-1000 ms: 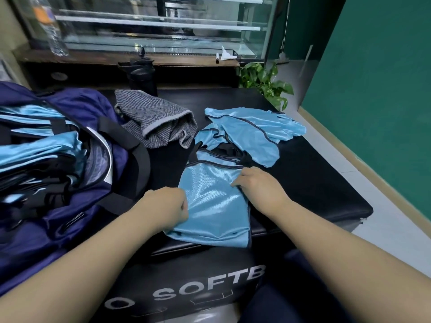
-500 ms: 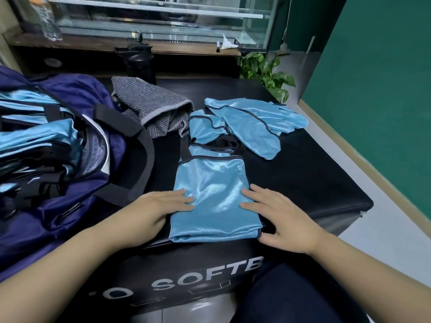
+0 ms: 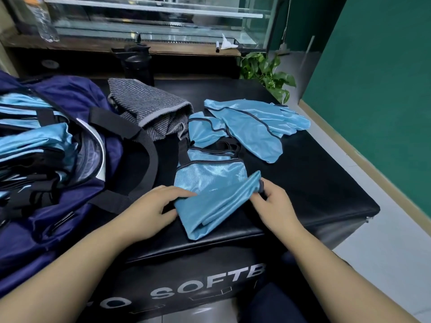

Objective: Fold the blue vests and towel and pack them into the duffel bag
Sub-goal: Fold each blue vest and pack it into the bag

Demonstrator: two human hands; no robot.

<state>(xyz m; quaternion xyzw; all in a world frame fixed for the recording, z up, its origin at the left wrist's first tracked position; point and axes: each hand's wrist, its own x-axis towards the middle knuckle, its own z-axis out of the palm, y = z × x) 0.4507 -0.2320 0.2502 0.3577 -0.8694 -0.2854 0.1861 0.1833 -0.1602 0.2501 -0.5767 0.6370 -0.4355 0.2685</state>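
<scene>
Since the earlier frame, both hands have shifted from lying flat on the vest to lifting its near edge, and the right corner now stands raised and turned over toward the far side.

Left to right:

1. Duffel bag (image 3: 70,206): navy, lies open at the left end of the black padded bench (image 3: 314,187). Folded blue vests (image 3: 35,145) sit inside it. Its black strap (image 3: 144,150) loops onto the bench top.
2. Grey towel (image 3: 149,110): lies bunched on the bench just beyond the strap, touching the bag.
3. Left hand (image 3: 151,210): thumb and fingers pinch the near-left edge of the half-folded vest (image 3: 210,183).
4. Half-folded vest: lies on the bench between the two hands, with its near portion lifted off the surface.
5. Right hand (image 3: 275,206): fingertips pinch the raised right corner of the same vest.
6. Unfolded vest (image 3: 256,127): lies spread on the bench beyond the half-folded one, touching its far end.
7. Potted plant (image 3: 268,71): stands beyond the far right corner of the bench.
</scene>
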